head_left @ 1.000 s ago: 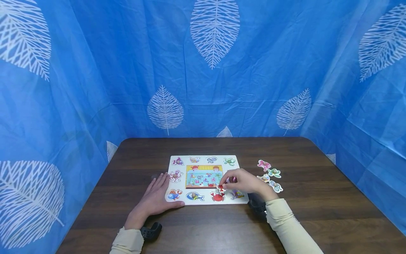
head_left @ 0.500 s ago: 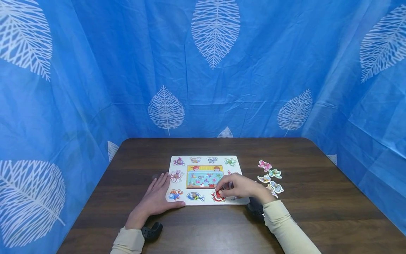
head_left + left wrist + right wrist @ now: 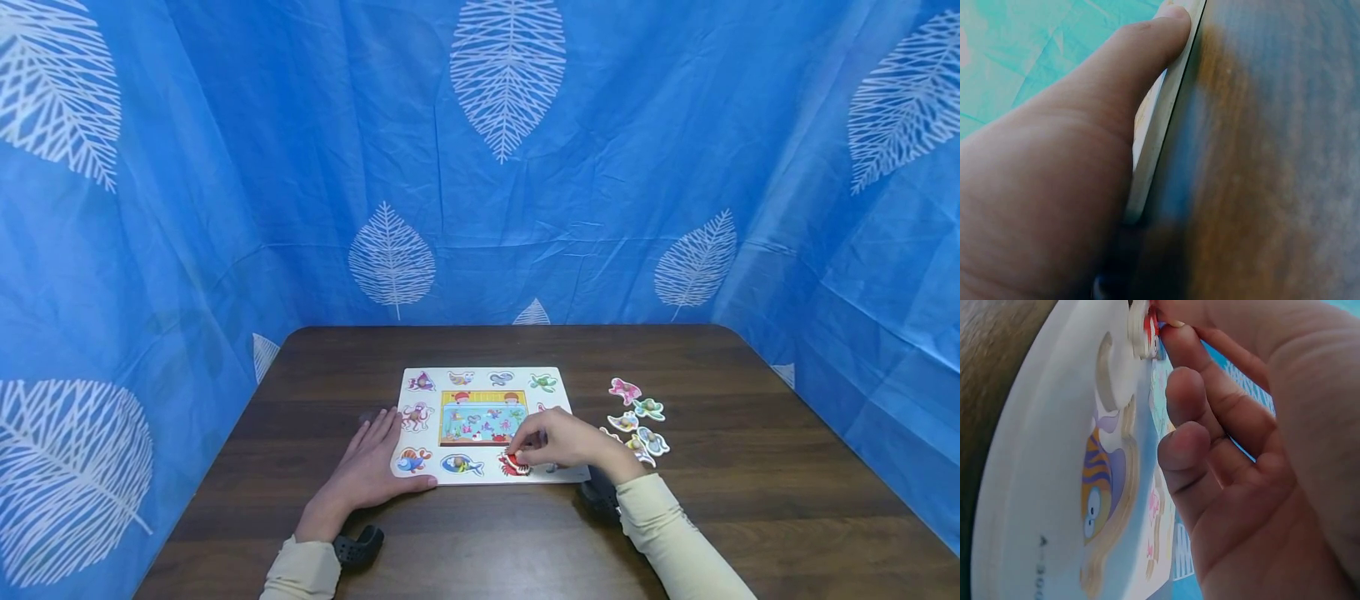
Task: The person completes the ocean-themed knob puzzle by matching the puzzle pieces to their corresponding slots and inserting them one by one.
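A white wooden peg puzzle board (image 3: 482, 378) with sea animals around a central aquarium picture lies on the table. My left hand (image 3: 367, 462) rests at its left edge, fingers straight, thumb along the front edge; in the left wrist view the thumb (image 3: 1141, 47) presses the board's side. With thumb and index finger, my right hand (image 3: 566, 437) pinches a red crab puzzle piece (image 3: 513, 463) over the crab spot in the front row. The right wrist view shows this crab piece (image 3: 1142, 331) standing proud of the board, partly hidden by the fingertips.
Right of the board lie several loose pieces, among them a pink one (image 3: 625, 390), a green one (image 3: 649, 408) and a grey-blue one (image 3: 653, 441). A printed striped-fish recess (image 3: 1097, 481) sits beside the crab spot. Blue curtains (image 3: 480, 250) surround the dark wooden table (image 3: 480, 542).
My right hand has brought the crab piece down toward the front edge onto the printed crab, then shifted it slightly left. My left hand has stayed put.
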Tool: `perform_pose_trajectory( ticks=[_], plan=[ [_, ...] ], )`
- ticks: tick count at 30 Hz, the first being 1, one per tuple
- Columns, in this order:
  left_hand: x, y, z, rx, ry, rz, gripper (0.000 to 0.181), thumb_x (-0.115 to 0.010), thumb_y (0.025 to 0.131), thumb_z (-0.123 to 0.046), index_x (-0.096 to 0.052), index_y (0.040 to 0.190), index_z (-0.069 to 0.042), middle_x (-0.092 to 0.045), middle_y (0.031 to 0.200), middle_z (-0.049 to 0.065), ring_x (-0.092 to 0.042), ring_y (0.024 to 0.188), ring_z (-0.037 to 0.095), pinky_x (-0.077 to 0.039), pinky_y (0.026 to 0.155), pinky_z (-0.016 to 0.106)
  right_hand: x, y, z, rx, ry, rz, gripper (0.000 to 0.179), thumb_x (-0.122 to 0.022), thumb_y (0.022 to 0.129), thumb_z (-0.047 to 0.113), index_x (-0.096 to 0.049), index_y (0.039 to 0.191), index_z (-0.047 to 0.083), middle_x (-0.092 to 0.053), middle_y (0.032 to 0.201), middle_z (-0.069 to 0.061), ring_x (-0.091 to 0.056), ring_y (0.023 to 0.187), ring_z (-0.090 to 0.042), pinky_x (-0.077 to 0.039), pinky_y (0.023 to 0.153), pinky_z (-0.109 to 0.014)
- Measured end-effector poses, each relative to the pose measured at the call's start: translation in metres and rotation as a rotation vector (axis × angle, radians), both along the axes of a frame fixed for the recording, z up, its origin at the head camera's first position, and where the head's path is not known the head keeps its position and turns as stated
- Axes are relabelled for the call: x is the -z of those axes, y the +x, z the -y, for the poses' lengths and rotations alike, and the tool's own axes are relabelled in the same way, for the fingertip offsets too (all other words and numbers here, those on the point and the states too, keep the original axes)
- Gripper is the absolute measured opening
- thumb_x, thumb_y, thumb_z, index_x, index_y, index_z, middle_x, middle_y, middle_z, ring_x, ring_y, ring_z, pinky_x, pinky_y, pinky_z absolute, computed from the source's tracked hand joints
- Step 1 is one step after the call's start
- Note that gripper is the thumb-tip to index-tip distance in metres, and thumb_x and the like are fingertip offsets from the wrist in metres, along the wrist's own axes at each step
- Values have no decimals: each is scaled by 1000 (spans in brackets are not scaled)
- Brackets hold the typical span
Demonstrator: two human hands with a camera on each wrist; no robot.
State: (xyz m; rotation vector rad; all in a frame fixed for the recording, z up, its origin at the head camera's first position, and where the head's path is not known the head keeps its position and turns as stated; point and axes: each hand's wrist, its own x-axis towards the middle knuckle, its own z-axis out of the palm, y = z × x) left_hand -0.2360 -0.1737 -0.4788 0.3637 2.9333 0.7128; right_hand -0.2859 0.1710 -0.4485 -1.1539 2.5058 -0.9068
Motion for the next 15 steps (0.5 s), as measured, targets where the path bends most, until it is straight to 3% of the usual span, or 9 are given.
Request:
perform_pose_trajectory(
  ticks=[15],
  plan=[
    [0,0,0,6,0,-1,129,-71,76,-79,-21,161,4,-17,170,23,-11,159,40,-8,128,58,-3,5,5,-72,-2,46,13,-78,93,14,-82,105,17,-76,98,9,-57,76,-1,-52,68,-21]
  ],
)
